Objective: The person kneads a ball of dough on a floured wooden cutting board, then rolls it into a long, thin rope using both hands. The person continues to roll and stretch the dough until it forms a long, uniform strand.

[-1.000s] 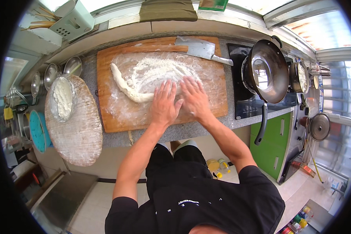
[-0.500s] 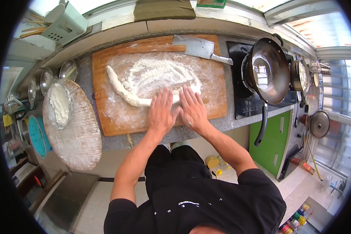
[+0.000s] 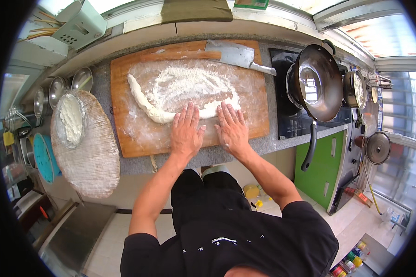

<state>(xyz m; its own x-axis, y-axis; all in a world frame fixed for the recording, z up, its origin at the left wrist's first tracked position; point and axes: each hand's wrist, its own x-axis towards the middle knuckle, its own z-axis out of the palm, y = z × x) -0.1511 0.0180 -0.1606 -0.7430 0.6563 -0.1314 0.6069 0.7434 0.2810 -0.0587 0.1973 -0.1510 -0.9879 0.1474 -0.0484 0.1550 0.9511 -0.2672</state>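
A long rope of white dough (image 3: 153, 111) curves across a wooden board (image 3: 125, 134), its left end bent up toward the back. My left hand (image 3: 186, 131) lies flat with its fingertips on the middle of the rope. Beside it, my right hand (image 3: 232, 127) rests the same way near the rope's right end, fingers stretched and slightly spread. Both palms face down, with a gap between the thumbs. Loose flour (image 3: 185, 85) is spread behind the dough. Along the board's back edge lie a cleaver (image 3: 230, 54) and a flat wooden stick (image 3: 185, 56).
To the right, a wok (image 3: 321, 83) sits on a black stove (image 3: 282, 127), its handle jutting past the counter edge. At left, a bowl of flour (image 3: 71, 122) stands on a round ridged board (image 3: 94, 157). Metal bowls (image 3: 82, 79) stand behind it.
My hands have moved apart, the left one slightly left and the right one slightly right. The dough rope's middle has shifted a little toward the back.
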